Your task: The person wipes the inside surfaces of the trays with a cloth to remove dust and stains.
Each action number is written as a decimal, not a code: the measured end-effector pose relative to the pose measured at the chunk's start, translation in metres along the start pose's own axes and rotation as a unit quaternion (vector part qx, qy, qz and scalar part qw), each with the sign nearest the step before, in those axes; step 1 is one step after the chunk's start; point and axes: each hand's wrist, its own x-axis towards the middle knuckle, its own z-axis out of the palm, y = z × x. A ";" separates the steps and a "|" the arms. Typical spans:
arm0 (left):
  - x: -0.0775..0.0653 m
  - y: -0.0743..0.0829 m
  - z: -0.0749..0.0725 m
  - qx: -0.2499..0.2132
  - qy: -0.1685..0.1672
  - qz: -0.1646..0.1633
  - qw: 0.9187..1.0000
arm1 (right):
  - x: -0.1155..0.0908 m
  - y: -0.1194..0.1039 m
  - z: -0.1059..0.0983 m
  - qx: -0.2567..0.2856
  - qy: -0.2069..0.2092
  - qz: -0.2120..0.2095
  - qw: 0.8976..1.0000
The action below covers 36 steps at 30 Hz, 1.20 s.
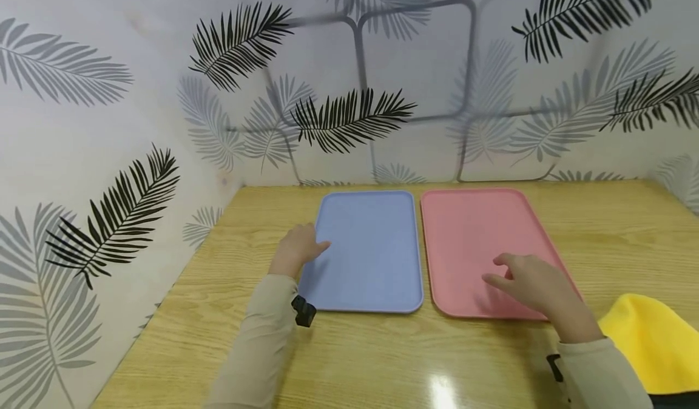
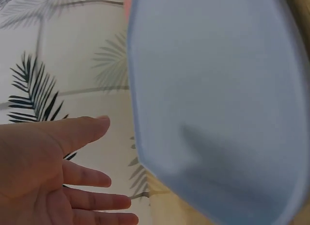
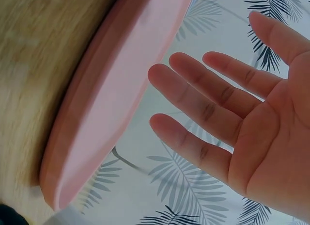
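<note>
A blue tray (image 1: 363,251) and a pink tray (image 1: 480,233) lie side by side on the wooden table, with nothing on either. My left hand (image 1: 298,248) is over the left edge of the blue tray, thumb pointing inward. In the left wrist view that hand (image 2: 72,176) shows its fingers extended and holding nothing, beside the blue tray (image 2: 218,79). Above the right part of the pink tray hovers my right hand (image 1: 532,280). Its palm and spread fingers (image 3: 193,99) face the camera in the right wrist view, empty, near the pink tray (image 3: 116,84).
A yellow cloth-like thing (image 1: 650,342) with a dark edge sits at the right front of the wooden table (image 1: 360,360). Behind the trays rises a white wall covering (image 1: 415,148) with leaf prints. It continues along the table's left side.
</note>
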 end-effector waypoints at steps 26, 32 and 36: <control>0.147 -0.111 0.130 -0.013 0.018 0.022 1.000 | 0.000 0.004 0.010 0.003 -0.044 0.009 0.999; 0.141 -0.108 0.128 -0.046 0.028 0.021 0.998 | -0.001 0.005 0.011 0.008 -0.050 0.014 0.999; 0.122 -0.098 0.114 -0.079 0.005 0.008 0.997 | -0.001 0.006 0.011 0.009 -0.051 0.014 0.999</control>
